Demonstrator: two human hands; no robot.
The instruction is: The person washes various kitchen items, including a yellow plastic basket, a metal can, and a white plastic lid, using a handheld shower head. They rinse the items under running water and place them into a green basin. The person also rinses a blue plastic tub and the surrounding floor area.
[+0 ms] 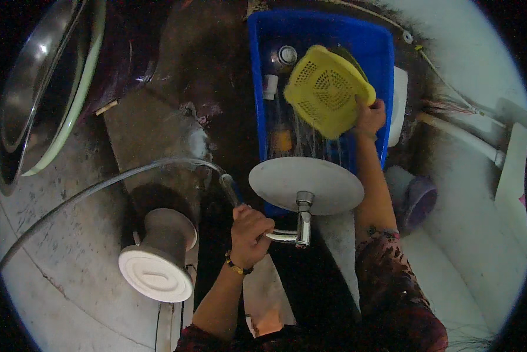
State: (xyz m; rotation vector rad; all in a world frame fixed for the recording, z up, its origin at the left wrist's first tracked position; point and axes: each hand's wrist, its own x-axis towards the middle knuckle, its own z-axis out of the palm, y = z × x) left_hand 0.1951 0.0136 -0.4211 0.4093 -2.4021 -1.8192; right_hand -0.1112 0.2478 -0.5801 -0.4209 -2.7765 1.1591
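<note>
My left hand (250, 236) is closed round the bent metal arm of a shower head (299, 183), whose wide pale disc is tilted away from me. Thin streams of water run from it into a blue plastic tub (254, 64). Over that tub, my right hand (370, 119) grips the right edge of a yellow perforated basket (322, 88). The basket is tilted, and part of a second yellowish rim shows behind it. In the tub lie a clear jar with a white lid (286, 55) and a white-capped bottle (270, 87).
A grey hose (117, 180) arcs from the left to my left hand. Beside it stands a lidded container (156, 280). Large metal basins (40, 64) lean at the upper left. At right are a purple bucket (419, 203), a white pipe (463, 138) and a pale wall.
</note>
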